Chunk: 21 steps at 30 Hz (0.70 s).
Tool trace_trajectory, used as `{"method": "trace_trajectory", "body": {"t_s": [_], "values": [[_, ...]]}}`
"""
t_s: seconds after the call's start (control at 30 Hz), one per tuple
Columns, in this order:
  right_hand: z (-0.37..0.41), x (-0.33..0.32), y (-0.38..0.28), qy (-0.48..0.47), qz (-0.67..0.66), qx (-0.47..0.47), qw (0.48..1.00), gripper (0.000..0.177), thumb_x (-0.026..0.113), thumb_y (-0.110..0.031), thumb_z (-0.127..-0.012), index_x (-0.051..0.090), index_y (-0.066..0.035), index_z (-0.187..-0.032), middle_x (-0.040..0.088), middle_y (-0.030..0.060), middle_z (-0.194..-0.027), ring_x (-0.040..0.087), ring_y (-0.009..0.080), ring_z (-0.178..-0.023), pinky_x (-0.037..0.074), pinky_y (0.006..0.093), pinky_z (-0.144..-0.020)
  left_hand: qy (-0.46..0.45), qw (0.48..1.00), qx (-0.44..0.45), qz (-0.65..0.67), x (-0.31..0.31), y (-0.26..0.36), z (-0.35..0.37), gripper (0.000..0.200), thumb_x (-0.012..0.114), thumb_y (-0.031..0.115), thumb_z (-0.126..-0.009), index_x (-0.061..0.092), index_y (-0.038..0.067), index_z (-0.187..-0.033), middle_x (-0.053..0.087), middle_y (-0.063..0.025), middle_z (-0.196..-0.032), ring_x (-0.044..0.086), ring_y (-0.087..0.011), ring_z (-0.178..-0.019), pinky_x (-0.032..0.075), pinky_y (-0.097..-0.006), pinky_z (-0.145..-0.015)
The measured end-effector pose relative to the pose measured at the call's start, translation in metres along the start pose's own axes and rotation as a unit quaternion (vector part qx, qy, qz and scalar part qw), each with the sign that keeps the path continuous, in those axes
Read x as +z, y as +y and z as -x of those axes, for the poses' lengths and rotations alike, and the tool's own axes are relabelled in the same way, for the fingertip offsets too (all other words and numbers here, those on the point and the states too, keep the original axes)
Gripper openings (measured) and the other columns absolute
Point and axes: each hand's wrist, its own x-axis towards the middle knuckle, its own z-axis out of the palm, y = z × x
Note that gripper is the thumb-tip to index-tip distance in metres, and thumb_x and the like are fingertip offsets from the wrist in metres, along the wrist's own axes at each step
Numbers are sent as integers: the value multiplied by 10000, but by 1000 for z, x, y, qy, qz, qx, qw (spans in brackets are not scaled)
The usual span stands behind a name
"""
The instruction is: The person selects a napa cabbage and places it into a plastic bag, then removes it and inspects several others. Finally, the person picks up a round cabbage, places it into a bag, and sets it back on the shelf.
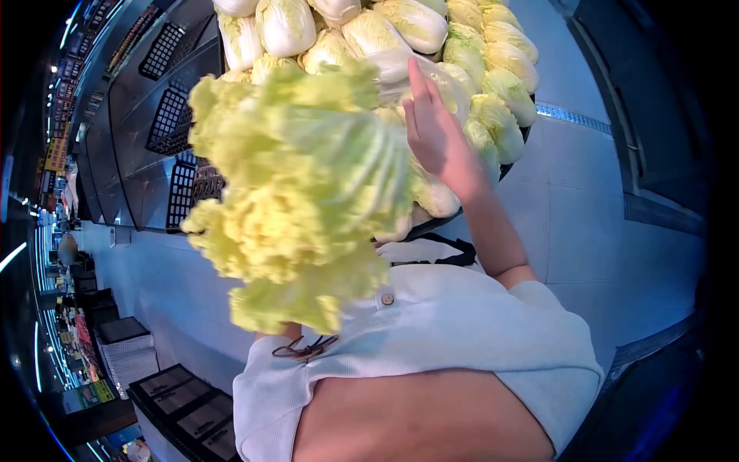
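A big leafy napa cabbage [300,200], yellow-green and blurred, hangs in the air close to the camera. My left hand [291,332] is almost wholly hidden under its base and holds it; only a bit of skin shows. My right hand [435,131] reaches out to the heap of napa cabbages [493,69] on the display stand. Its fingers are straight and apart, resting on a clear plastic bag [450,88] that lies over one of the heads. My white shirt [462,331] fills the bottom of the view.
Metal shelving with black crates [165,123] stands left of the cabbage stand. Grey floor tiles [585,200] run along the right. Stacked black trays [185,408] and a white crate [131,354] sit at the lower left, with a shop aisle beyond.
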Motion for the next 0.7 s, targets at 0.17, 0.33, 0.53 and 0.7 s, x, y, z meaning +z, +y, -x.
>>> {"method": "trace_trajectory", "body": {"t_s": [0.17, 0.33, 0.53, 0.7], "values": [[6, -25, 36, -58, -96, -16, 994, 830, 523, -66, -893, -13, -111, -1525, 198, 206, -1527, 362, 403, -1286, 427, 439, -974, -184, 970, 92, -126, 31, -53, -64, 742, 782, 373, -745, 446, 77, -1336, 532, -261, -1300, 585, -408, -1102, 485, -483, -924], [22, -29, 57, 1, -127, -37, 991, 932, 522, 39, -841, -83, -137, -1528, 72, 174, -1584, 177, 357, -1428, 397, 397, -1026, -213, 885, 324, -258, 40, -64, -93, 765, 835, 286, -682, 473, 69, -1320, 544, -271, -1283, 587, -414, -1113, 475, -466, -936], [26, -31, 38, -10, -157, 70, 985, 1032, 514, 197, -688, -24, -65, -1528, 114, 222, -1562, 225, 384, -1408, 298, 395, -1095, -149, 888, 211, -380, 14, -58, -74, 830, 864, 325, -581, 551, 37, -1294, 564, -208, -1301, 564, -355, -1188, 442, -408, -999], [24, -28, 24, 41, -4, -28, 999, 1029, 514, 197, -691, -27, -76, -1523, 169, 286, -1509, 325, 502, -1312, 461, 464, -944, -176, 847, 107, -490, 17, -30, -67, 785, 791, 250, -570, 558, 169, -1315, 604, -167, -1234, 597, -350, -1101, 502, -415, -913]]}}
